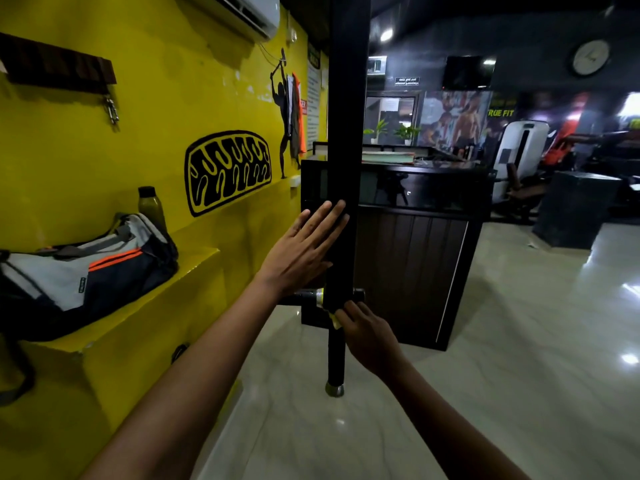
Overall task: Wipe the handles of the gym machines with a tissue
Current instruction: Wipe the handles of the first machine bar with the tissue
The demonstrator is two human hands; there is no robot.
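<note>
Wiping appears under way on the vertical black bar (335, 341). Left hand (304, 247), fingers straight, presses flat against the bar, steadying it. Right hand (363, 332) presses a pale tissue (334, 319) against the bar lower down. Next move likely calls for sliding the tissue downward. Tissue mostly hidden; right grip unclear.

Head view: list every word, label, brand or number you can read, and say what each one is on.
"RUE FIT": yellow letters on the dark back wall, the start cut off by a poster.
Small sign high on the back wall: too small to read.
Notice sheet on the yellow wall: too blurred.
Bag label: too small.
Clock: numerals not legible.
</note>
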